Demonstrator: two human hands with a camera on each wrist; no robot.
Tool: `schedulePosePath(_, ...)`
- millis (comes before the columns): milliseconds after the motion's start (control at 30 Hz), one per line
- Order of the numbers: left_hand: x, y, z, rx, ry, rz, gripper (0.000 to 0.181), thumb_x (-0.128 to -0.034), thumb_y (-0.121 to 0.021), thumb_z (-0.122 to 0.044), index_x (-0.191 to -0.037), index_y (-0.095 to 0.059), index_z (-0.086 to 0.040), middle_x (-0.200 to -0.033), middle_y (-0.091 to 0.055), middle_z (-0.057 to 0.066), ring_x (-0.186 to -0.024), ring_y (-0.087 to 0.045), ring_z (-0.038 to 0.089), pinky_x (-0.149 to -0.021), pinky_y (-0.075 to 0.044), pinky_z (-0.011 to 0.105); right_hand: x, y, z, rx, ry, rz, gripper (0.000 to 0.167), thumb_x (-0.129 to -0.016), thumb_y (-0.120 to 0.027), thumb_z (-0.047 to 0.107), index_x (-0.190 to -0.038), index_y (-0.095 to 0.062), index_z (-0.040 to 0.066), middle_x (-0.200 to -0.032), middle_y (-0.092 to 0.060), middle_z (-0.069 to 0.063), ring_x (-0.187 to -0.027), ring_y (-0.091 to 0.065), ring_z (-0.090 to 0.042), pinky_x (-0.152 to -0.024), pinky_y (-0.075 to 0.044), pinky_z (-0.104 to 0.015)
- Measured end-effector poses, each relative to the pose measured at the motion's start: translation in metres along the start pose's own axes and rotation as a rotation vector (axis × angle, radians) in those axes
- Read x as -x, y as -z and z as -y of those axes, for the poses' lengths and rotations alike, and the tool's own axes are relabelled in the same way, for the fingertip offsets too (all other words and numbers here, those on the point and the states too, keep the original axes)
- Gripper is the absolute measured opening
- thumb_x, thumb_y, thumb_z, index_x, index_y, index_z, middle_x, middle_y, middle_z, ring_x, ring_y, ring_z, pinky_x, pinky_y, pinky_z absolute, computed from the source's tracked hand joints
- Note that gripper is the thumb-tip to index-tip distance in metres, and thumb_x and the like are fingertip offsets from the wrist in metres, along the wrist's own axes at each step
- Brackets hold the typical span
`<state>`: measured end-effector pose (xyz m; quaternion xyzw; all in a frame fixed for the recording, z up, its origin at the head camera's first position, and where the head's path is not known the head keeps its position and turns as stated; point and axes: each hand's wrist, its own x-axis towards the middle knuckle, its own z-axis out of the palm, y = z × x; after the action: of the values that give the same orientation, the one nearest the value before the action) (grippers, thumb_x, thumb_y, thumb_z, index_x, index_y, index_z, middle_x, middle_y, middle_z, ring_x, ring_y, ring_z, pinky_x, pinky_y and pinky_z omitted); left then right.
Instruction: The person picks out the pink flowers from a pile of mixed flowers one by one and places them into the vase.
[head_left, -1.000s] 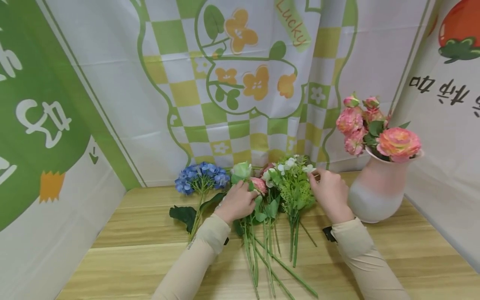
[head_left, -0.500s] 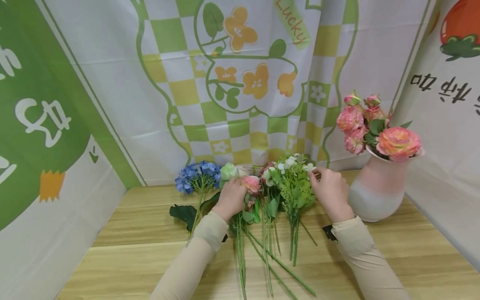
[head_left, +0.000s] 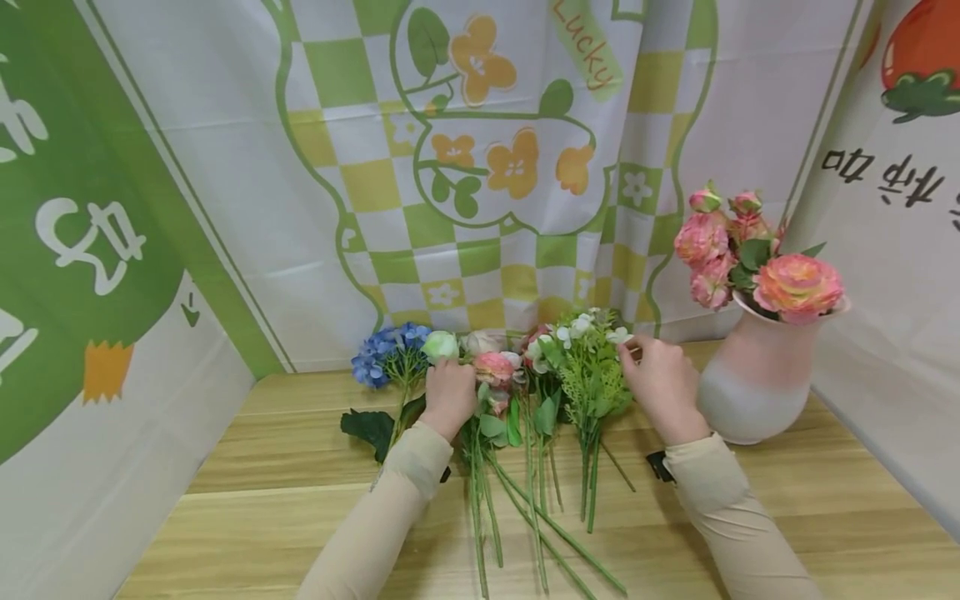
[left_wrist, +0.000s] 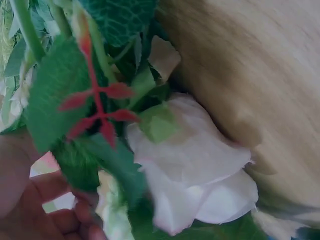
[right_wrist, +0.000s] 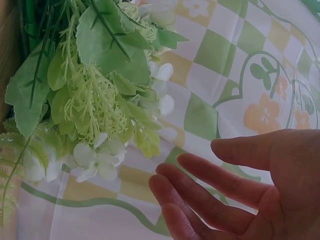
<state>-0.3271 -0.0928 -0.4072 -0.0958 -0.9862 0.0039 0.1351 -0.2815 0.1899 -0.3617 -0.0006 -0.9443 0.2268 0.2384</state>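
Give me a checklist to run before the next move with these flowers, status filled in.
1. Vase upright on the table: ok.
2. Room in the vase's mouth: cannot tell; pink peony-like blooms block much of the view.
3. Right hand empty: ok, open beside the white-flowered sprig.
4. Left hand grip near the pale green rose: cannot tell; contact hidden.
5. Loose green stems untangled: not ok; several cross.
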Motion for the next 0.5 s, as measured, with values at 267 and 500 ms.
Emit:
schedulePosePath(267, -0.0045, -0.0094, 0.0057, 0.076, -0.008, 0.012, 0.025, -0.0779, -0.077, -0.035, -0.072, -0.067, -0.013, -0.079, -0.066, 0.011, -0.085, -0.059, 0.034, -0.076, -0.050, 0.047, -0.0001, -0.0015, -0.0006, 0.000, 0.001, -0.002, 0.028, -0.094, -0.056, 0.032, -0.099, -0.071, 0.009, -0.089, -0.073, -0.011, -0.062, -0.064, -0.029, -0.047, -0.046, -0.039)
schedulePosePath(500, -0.0079, -0.0054, -0.0035, 0.119, -0.043, 0.031, 0.031, -0.0797, -0.068, -0.012, -0.055, -0.050, -0.016, -0.064, -0.058, 0.007, -0.075, -0.059, 0.031, -0.061, -0.048, 0.042, -0.0001, -0.0022, -0.0003, 0.000, 0.003, 0.003, 0.027, -0.094, -0.056, 0.031, -0.099, -0.071, 0.009, -0.090, -0.073, -0.012, -0.063, -0.064, -0.029, -0.047, -0.046, -0.040)
